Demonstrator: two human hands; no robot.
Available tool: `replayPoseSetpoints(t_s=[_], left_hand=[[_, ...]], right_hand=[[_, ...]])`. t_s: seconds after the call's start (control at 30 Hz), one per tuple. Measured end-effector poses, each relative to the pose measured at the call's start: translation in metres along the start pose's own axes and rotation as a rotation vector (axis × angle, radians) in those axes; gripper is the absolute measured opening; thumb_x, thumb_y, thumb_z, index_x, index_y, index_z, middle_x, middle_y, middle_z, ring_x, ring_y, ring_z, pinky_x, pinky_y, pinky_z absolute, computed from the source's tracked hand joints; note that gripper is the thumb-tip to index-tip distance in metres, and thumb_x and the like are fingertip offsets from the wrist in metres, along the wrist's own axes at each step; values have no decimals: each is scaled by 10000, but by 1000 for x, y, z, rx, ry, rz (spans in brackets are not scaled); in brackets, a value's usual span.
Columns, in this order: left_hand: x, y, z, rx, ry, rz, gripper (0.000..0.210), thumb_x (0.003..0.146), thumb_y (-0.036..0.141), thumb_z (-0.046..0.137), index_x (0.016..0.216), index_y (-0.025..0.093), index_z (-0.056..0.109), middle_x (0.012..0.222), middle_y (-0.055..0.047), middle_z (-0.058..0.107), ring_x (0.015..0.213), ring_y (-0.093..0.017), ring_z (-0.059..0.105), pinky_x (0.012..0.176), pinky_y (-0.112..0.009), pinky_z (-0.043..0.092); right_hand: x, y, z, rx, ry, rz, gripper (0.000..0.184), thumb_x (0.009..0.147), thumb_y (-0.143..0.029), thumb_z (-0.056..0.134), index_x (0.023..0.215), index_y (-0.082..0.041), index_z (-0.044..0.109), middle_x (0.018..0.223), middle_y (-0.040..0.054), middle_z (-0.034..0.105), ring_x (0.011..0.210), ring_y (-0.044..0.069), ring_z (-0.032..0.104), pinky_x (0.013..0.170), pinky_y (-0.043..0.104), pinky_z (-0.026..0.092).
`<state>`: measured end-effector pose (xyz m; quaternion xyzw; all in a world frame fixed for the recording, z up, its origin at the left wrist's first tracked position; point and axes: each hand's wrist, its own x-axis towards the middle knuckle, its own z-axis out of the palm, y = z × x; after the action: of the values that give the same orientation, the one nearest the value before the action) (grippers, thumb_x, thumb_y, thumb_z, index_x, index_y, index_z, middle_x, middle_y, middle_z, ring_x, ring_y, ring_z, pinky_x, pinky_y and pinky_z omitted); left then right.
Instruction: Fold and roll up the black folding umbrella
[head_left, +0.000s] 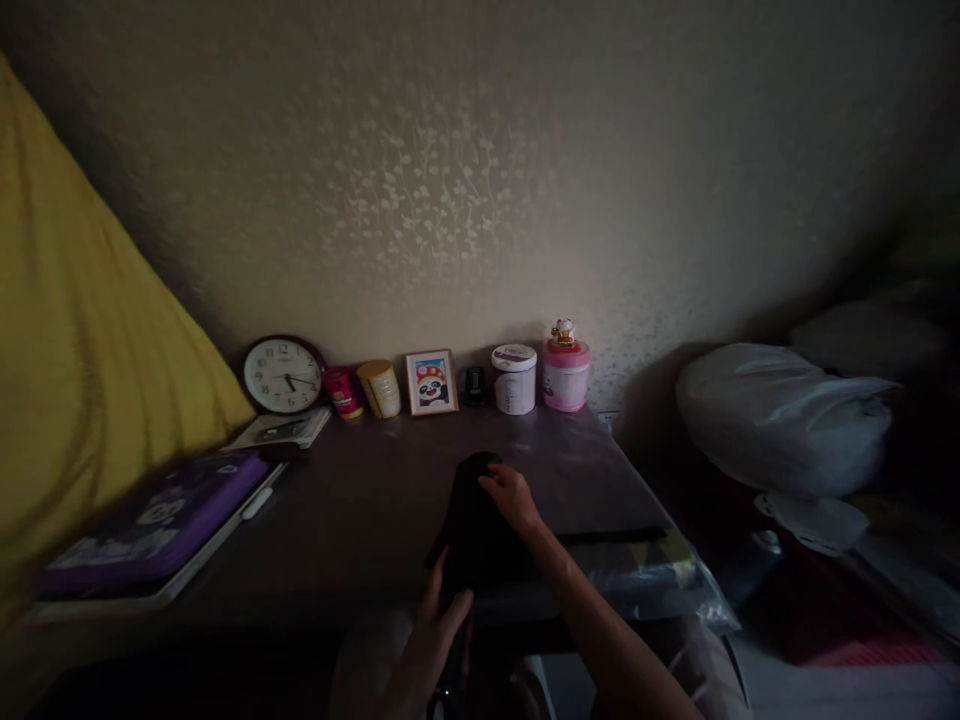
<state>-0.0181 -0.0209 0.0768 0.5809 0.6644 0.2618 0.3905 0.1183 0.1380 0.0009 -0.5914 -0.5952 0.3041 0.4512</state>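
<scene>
A black, soft-looking item lies at the front middle of the table, its details lost in the dark. My right hand pinches its upper right edge with closed fingers. Lower down, my left hand grips its lower left part, with the forefinger along the side and the thumb across the front. From beside my right forearm a thin black strip runs to the right across the table; whether it joins the black item is hidden.
Along the back of the dark table stand a clock, a framed panda picture, a white tub and a pink tub. A purple folder lies left, by a yellow curtain. White plastic bags bulge at right.
</scene>
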Motion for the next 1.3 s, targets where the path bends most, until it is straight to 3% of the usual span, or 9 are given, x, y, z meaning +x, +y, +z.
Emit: replayPoseSetpoints(t_s=[0.13,0.27,0.37,0.5,0.63,0.9,1.03,1.2,1.3], left_hand=[[0,7,0,28,-33,-56,548,825,128,426,1358,183,312,1340,-38,445,1234,-147,411,995,-212,325],[0,6,-1,19,-31,-58,566,816,147,426,1360,243,301,1354,-12,427,1228,-141,418,995,-210,316],[-1,6,-4,53,-60,-55,538,818,124,373,1339,256,348,1362,20,413,1236,-108,402,985,-187,315],[-4,3,-10,101,-77,-19,497,799,140,390,1281,251,443,1338,39,444,1247,-122,389,986,-206,319],[-2,-4,-8,-29,-22,18,494,778,231,476,1271,262,456,1253,-11,543,1184,-188,469,933,-261,385],[7,-21,6,-161,-24,-102,720,795,370,472,1410,195,141,925,-73,687,802,-211,652,700,-294,475],[8,-23,6,-93,25,-21,686,777,342,505,1390,200,231,1044,-87,655,922,-225,621,781,-308,449],[13,-34,12,-119,-53,-51,617,815,389,440,1382,229,258,771,-44,690,715,-203,648,685,-305,475],[14,-38,15,-115,-33,-49,623,821,396,431,1389,229,236,780,-43,691,731,-205,649,689,-309,485]], right_hand=[[-1,-1,9,6,-46,21,319,703,-274,596,984,-126,630,791,72,674,744,183,624,659,269,464],[-7,-4,14,79,-191,19,314,791,-272,472,1052,-123,562,705,31,681,537,128,597,524,238,460],[-17,-7,14,96,-278,-88,270,802,-210,433,1037,-137,545,742,19,694,565,119,602,561,237,465],[-36,-10,12,-60,-237,-331,224,802,-165,471,1006,-186,561,818,0,696,816,143,611,762,265,444],[-54,-14,12,-228,-207,-491,197,835,-163,476,983,-226,590,875,0,669,883,151,560,815,264,420],[-71,-16,14,-405,-221,-574,223,900,-250,407,997,-241,608,833,25,634,835,154,530,782,272,416],[-71,-14,17,-400,-226,-570,232,885,-218,428,1057,-231,583,844,33,641,846,161,531,786,274,420],[-69,-16,15,-295,-267,-583,304,861,-126,397,1119,-206,537,900,26,650,879,156,536,820,283,425],[-69,-11,7,-169,-248,-614,348,827,-72,372,1100,-209,539,990,27,629,930,143,534,846,279,422]])
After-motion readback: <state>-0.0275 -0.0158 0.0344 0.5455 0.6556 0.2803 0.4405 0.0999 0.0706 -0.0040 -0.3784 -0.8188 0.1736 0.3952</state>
